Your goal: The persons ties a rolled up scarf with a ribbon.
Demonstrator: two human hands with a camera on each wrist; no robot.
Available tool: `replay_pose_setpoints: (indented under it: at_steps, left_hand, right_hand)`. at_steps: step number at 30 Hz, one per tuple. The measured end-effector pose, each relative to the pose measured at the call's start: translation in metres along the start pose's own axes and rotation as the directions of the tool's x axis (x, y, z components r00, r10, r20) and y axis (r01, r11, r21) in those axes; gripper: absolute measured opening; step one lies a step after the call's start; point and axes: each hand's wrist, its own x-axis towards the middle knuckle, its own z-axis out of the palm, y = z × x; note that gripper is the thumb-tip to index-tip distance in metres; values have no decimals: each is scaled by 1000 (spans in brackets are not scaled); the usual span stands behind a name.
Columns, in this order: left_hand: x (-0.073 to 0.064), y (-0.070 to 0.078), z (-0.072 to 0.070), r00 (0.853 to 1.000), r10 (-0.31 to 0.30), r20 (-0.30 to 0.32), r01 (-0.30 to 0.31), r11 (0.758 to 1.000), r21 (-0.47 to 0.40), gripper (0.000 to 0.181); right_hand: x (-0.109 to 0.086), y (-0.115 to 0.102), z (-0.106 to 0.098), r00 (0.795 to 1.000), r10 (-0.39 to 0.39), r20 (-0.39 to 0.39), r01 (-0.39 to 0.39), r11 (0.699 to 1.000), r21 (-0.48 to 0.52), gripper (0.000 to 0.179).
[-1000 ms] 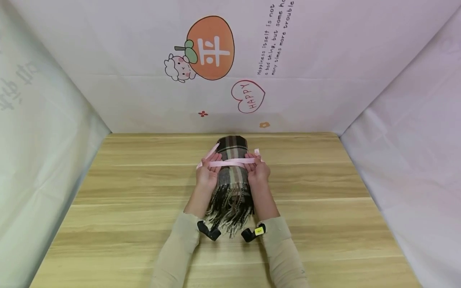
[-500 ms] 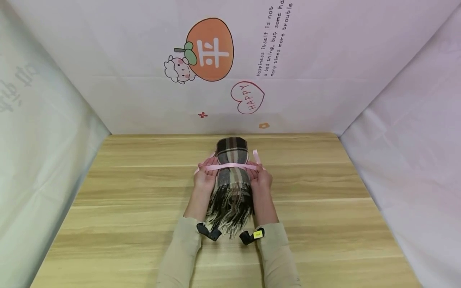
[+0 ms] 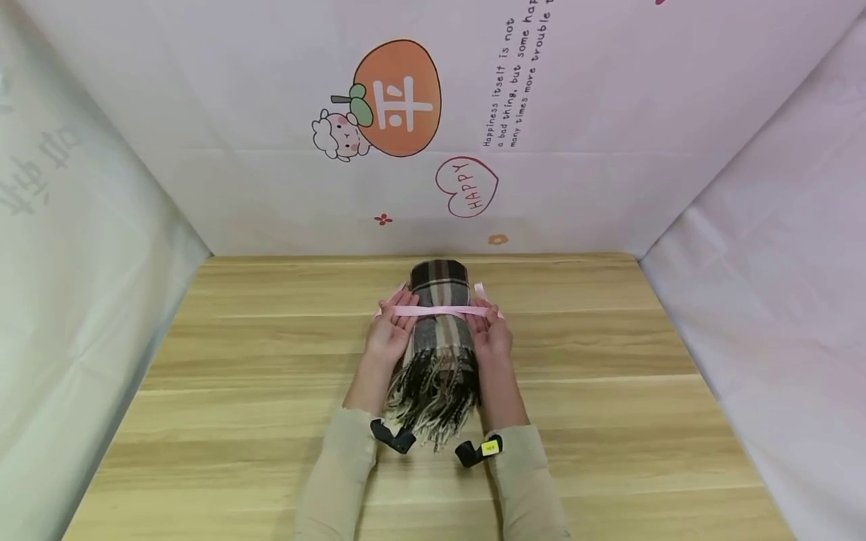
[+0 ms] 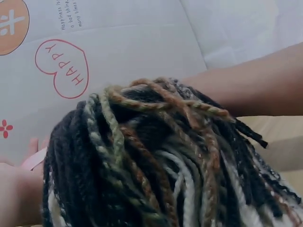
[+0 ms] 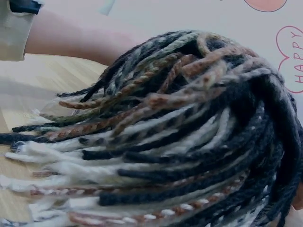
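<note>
A rolled plaid scarf in grey, brown, black and cream lies on the table, its fringe toward the person. Across its middle runs a pink ribbon, crossed over itself on top. To the left of the roll, the left hand pinches one side of the ribbon under its thumb, palm up. On the other side the right hand pinches the opposite side likewise. Loose ribbon ends stick out beyond both hands. In both wrist views the fringe fills most of the picture and hides most of the hands.
The scarf rests on a wood-grain table. A white printed backdrop rises behind the table's far edge, with white sheets on the left and right. Black wrist cameras sit at the sleeve cuffs.
Both hands stay on the ribbon. The hands drew slightly apart and toward the person, then the left came back a little inward. The ribbon band now lies across the scarf a bit nearer the person.
</note>
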Motion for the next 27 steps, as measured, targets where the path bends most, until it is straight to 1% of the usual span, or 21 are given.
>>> replay_pose_setpoints:
  at_steps: [4,6,9,12,15,17,19,21,25,27]
  left_hand:
    - [-5,3,5,997,35,71,-41,996,77,60]
    - [-7,4,8,993,61,99,-71,993,94,60]
    - [-10,5,12,991,75,112,-83,994,64,63]
    - [-11,5,14,990,67,121,-68,998,9,66]
    - [-10,3,15,992,55,115,-55,998,-5,69]
    - [-8,1,16,994,56,96,-55,998,-10,71]
    - [-7,-1,17,996,57,68,-57,998,-5,68]
    - [-6,-2,18,997,60,43,-60,998,-5,63]
    - [-4,-2,21,998,60,-13,-60,998,9,42]
    - [-3,-2,21,998,57,-22,-57,998,14,35]
  right_hand:
    - [-2,-2,4,999,-21,39,21,1000,8,36]
    - [-2,-3,6,998,-26,50,26,1000,5,40]
    - [-2,-3,7,998,-21,55,20,1000,22,41]
    - [-2,-2,7,997,-18,78,13,998,67,32]
    - [-1,-2,6,988,-44,147,26,992,121,31]
    - [-1,-1,7,975,-59,213,27,988,150,33]
    - [-1,-1,8,961,-70,267,28,987,157,34]
    - [-1,-1,9,950,-74,304,30,989,147,33]
    - [-1,-1,10,933,-70,354,28,992,123,34]
    - [-1,-1,11,921,-63,386,18,993,119,34]
